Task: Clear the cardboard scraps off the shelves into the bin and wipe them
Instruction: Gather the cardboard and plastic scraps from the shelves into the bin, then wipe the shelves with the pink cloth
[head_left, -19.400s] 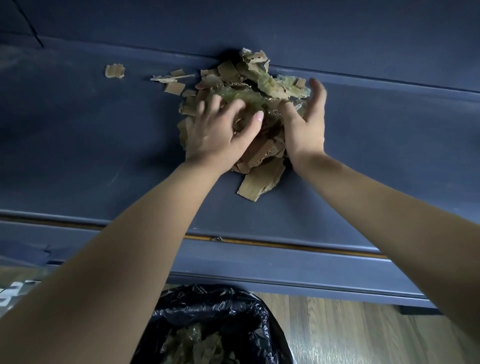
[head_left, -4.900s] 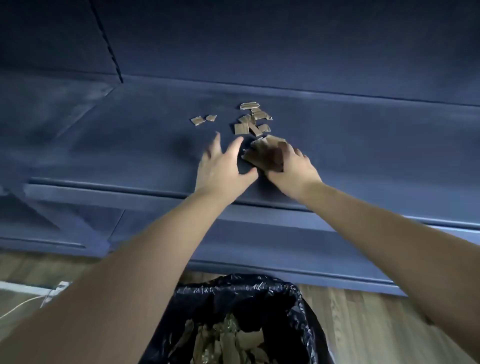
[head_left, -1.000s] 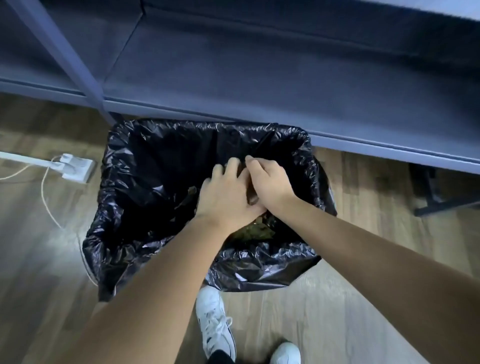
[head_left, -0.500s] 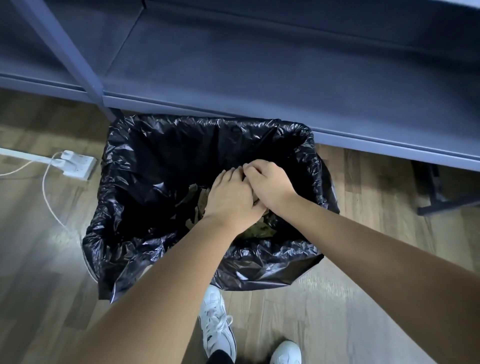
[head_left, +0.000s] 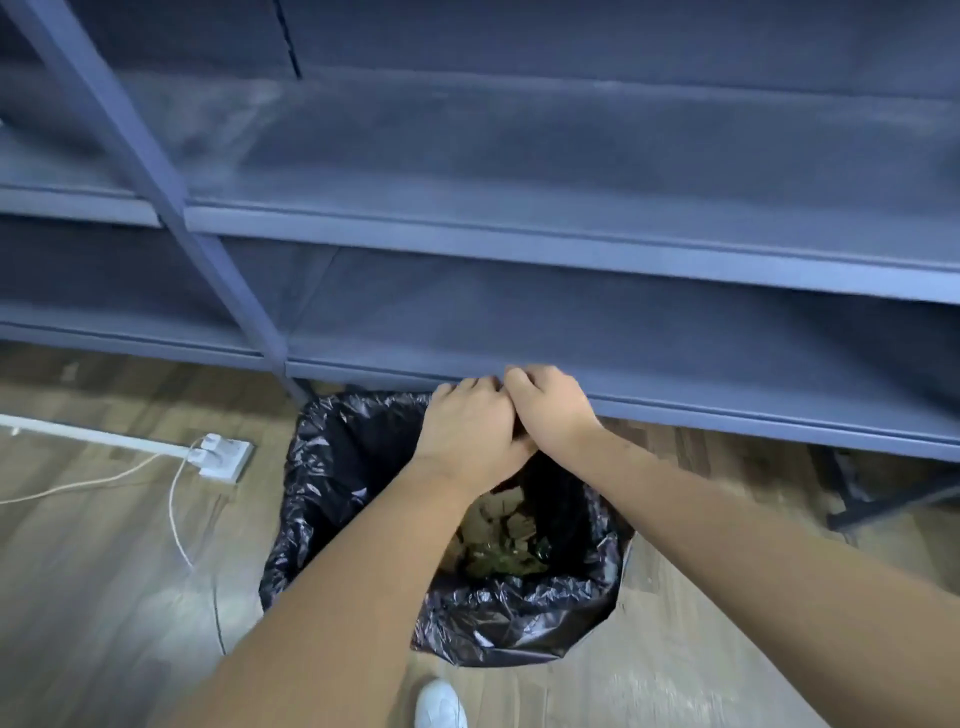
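Scraps (head_left: 506, 522) (brown bits, some greenish) lie heaped at the bottom of the bin (head_left: 332, 467) in the lower centre of the frame. My left hand (head_left: 467, 434) and right hand (head_left: 553, 410) are pressed knuckle to knuckle at the centre, fingers curled under, over the bin's far rim. Whether any pieces are caught between the palms I cannot tell. The shelves (head_left: 571, 322) across the upper half show no scraps, only a pale dusty film. To drop well, I judge the palms should part over the middle of the bin, not at its far edge. They should go low enough that light pieces don't drift to the floor (head_left: 104, 571), then rub together to shed clingers. Wiping is not yet done, and no cloth is in view.
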